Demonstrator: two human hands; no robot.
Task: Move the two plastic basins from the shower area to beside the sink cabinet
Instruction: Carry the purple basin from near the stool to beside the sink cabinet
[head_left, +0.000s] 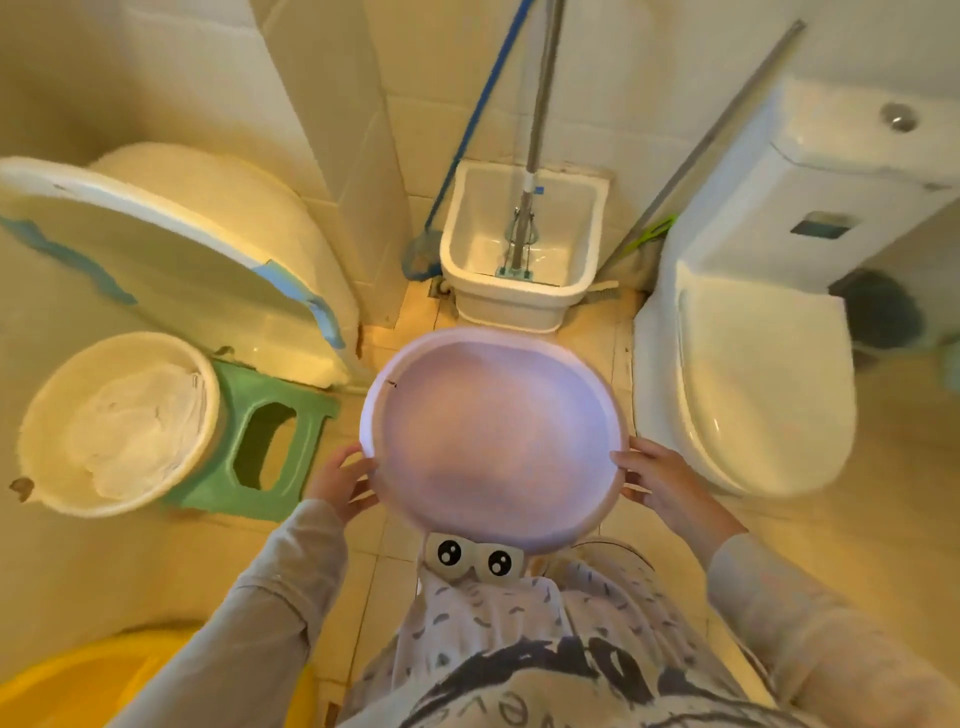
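From the head camera, a pink plastic basin (493, 436) is held level above the tiled floor (810, 545), between the mop sink (524, 260) and the person. The left hand (340, 480) grasps its left rim, the right hand (657, 480) its right rim. A white basin (52, 415) holding cloth rests on a green stool (283, 457) at left.

You hold the basin (493, 436) between your left hand (340, 480) and right hand (662, 486) | stool (270, 441) and cloth-filled tub (122, 423) to its left | toilet (753, 374) right | mop sink (524, 249) behind
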